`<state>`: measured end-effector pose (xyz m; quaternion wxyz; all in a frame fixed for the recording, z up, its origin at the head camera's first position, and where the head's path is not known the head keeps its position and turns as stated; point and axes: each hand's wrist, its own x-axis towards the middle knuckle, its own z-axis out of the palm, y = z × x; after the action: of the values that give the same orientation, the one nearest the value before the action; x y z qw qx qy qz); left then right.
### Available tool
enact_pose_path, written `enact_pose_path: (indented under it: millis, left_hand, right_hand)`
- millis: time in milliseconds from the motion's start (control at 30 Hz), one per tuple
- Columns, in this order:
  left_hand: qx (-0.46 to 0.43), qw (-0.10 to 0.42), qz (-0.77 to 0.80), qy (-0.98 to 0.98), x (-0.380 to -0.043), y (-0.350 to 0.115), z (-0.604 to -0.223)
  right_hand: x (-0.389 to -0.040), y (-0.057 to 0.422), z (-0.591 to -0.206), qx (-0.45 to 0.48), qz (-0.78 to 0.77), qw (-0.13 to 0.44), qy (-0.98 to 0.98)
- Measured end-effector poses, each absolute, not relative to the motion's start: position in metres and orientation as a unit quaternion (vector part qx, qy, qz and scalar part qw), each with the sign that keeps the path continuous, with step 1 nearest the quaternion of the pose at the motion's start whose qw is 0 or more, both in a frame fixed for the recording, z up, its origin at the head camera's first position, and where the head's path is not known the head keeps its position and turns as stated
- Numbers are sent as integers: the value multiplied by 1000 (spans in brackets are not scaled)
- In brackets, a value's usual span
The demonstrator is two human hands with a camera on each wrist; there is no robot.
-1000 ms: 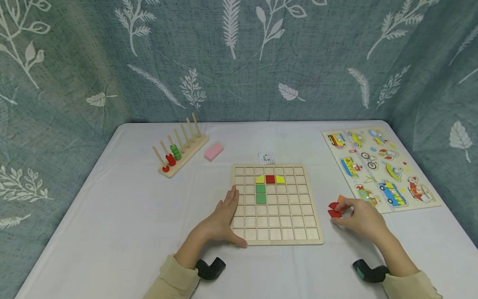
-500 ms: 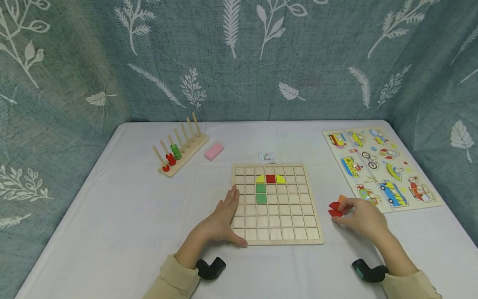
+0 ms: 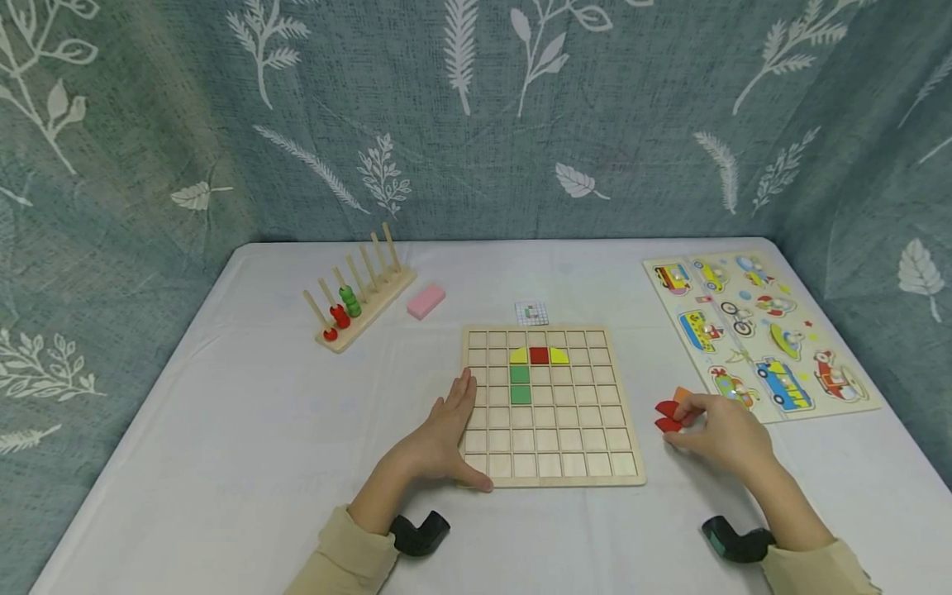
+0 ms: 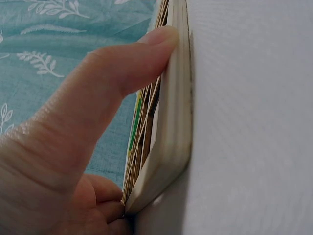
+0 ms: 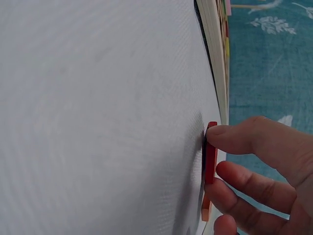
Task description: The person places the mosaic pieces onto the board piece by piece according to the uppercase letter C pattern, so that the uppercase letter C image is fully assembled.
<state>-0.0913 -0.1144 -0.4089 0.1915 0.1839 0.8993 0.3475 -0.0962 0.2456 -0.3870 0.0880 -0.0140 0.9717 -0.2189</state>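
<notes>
My left hand [image 3: 439, 438] is spread along the near left corner of a wooden grid board [image 3: 568, 483]. In the left wrist view its thumb [image 4: 117, 66] lies on the board's edge, with the other fingers at the far side. On the grid are two yellow tiles [image 3: 518, 356], a red tile [image 3: 539, 355] between them, and two green tiles [image 3: 521, 385] below. Right of the board, my right hand [image 3: 720, 431] bends over red curved pieces [image 3: 667, 416] and an orange piece [image 3: 680, 394]. Its thumb and fingertips pinch a red piece [image 5: 211, 159] close to the cloth.
A small pattern card [image 3: 531, 313] lies behind the board. At the back left stand a peg stand [image 3: 379, 302] with red and green beads and a pink block [image 3: 426, 302]. A vehicle picture puzzle [image 3: 695, 364] lies at the right. Patterned fabric [image 3: 476, 165] hangs behind the table.
The right hand's thumb has shifted very slightly at the red pieces. The left hand and the tiles on the board look the same.
</notes>
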Motion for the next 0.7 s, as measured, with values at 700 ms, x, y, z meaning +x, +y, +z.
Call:
enact_pose_path:
  millis: [700]
  left_hand:
    - [182,195,349,898,-91,-115,-408]
  right_hand:
    - [-96,237,-383,-24,-239,49,970]
